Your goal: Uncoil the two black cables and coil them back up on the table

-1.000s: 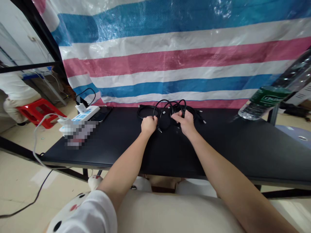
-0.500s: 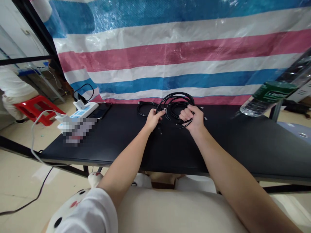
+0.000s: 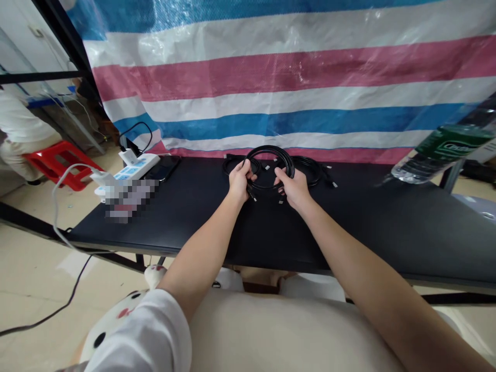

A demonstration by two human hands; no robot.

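Observation:
A coiled black cable (image 3: 267, 150) is held up in a round loop above the black tabletop (image 3: 186, 206). My left hand (image 3: 239, 181) grips the loop on its left side, fingers closed. On the right side, my right hand (image 3: 292, 185) pinches the same coil between thumb and fingers. The cable's plug ends dangle below the loop, near both hands. Behind my right hand lies another black coiled cable (image 3: 315, 173) with pale connector tips. A further black cable (image 3: 228, 164) lies behind my left hand, partly hidden by it.
At the left stand a white power strip (image 3: 143, 166) with chargers plugged in and a dark phone (image 3: 166, 168). A large water bottle (image 3: 434, 150) with a green label stands on the right. Striped plastic sheeting (image 3: 271, 72) hangs behind the table. A person in white sits far left by a red stool (image 3: 62, 163).
My right hand has moved left and turned, from a fist around loose loops to a pinch. The loops are now gathered into one neater ring, apart from the cable at the right.

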